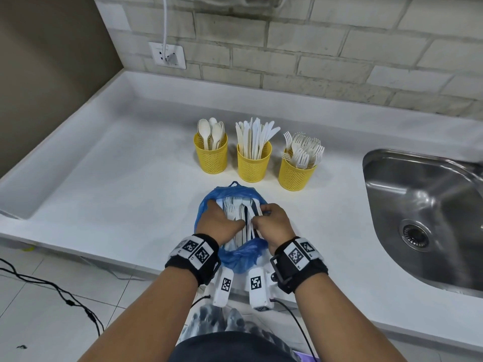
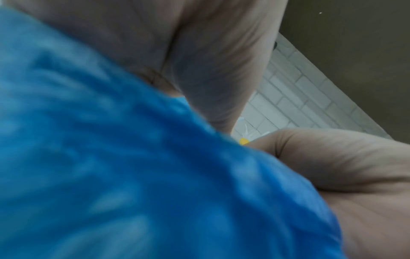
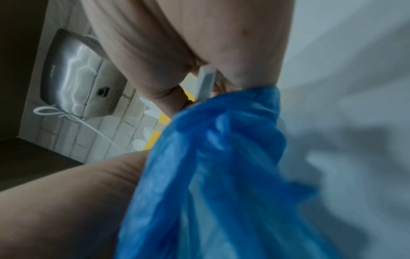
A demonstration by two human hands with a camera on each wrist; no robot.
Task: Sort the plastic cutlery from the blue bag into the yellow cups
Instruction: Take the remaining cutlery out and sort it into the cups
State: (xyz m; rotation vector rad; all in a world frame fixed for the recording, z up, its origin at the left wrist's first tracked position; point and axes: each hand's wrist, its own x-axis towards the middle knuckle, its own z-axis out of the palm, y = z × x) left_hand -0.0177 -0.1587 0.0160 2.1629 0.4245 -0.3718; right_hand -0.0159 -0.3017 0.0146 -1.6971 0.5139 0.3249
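Observation:
The open blue bag (image 1: 236, 190) lies on the white counter (image 1: 117, 178) near its front edge, with white plastic cutlery (image 1: 235, 209) inside. My left hand (image 1: 220, 218) lies over the bag's left side and grips the bag (image 2: 133, 157) between fingers and thumb. My right hand (image 1: 264, 214) pinches a white cutlery handle (image 3: 205, 82) at the bag's mouth; which kind of piece it is I cannot tell. Behind the bag stand three yellow mesh cups: spoons (image 1: 211, 158), knives (image 1: 253, 165), forks (image 1: 295, 176).
A steel sink (image 1: 418, 205) is set into the counter at the right. The brick wall behind carries a socket (image 1: 167, 54) with a white cable and a hand dryer (image 3: 77, 75). Black cables (image 1: 52, 286) lie on the floor at the lower left.

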